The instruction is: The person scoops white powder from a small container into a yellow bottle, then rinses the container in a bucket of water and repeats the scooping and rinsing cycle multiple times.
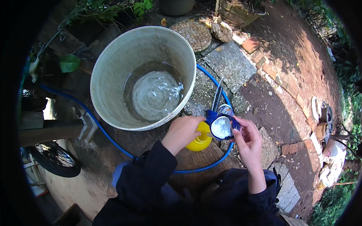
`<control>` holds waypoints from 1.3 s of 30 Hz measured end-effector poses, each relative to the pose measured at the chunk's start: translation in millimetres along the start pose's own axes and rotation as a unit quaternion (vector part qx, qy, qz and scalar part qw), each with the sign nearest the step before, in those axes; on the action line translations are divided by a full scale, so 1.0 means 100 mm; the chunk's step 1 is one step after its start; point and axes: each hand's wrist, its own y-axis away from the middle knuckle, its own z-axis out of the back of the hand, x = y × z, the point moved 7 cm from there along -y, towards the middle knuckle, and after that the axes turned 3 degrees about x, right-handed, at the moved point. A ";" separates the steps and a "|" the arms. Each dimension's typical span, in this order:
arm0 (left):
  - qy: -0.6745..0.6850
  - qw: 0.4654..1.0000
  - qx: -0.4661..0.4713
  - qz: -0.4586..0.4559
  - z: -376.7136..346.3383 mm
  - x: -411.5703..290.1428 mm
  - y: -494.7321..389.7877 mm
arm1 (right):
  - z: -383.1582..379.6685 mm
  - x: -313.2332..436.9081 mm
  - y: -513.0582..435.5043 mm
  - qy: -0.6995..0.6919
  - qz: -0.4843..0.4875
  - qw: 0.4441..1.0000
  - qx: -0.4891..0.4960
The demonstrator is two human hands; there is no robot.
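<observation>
My left hand (pixel 183 131) is at the top of a yellow plastic bottle (pixel 197 145) with an open, wide mouth, its thumb at the mouth's rim and its fingertips partly hidden. In my right hand (pixel 249 138) is a small round tub (pixel 221 127) with a dark blue rim and a white or silvery inside, tilted towards me beside the bottle's mouth. Just beyond them lies a blue sprayer head (pixel 210 116) with a black tube (pixel 217 99) and a thin pale tube. A labelled can (pixel 225 109) is partly hidden behind the tub.
A large pale bucket (pixel 110 76) with shallow water stands ahead to the left. A blue hose (pixel 198 170) loops around the work spot. Stone paving slabs (pixel 230 66) and a brick edging (pixel 291 91) lie to the right. A wheel (pixel 56 159) stands at the left.
</observation>
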 end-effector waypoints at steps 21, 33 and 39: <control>-0.087 0.996 0.017 -0.007 -0.22 0.08 0.02 | -0.08 0.27 0.09 0.076 0.084 0.993 -0.020; -0.081 0.996 -0.022 -0.026 -0.15 0.10 0.03 | -0.11 0.45 0.16 0.144 0.162 0.976 0.000; -0.098 0.995 -0.002 -0.027 -0.18 0.08 0.04 | -0.07 0.47 0.17 0.115 0.154 0.980 -0.042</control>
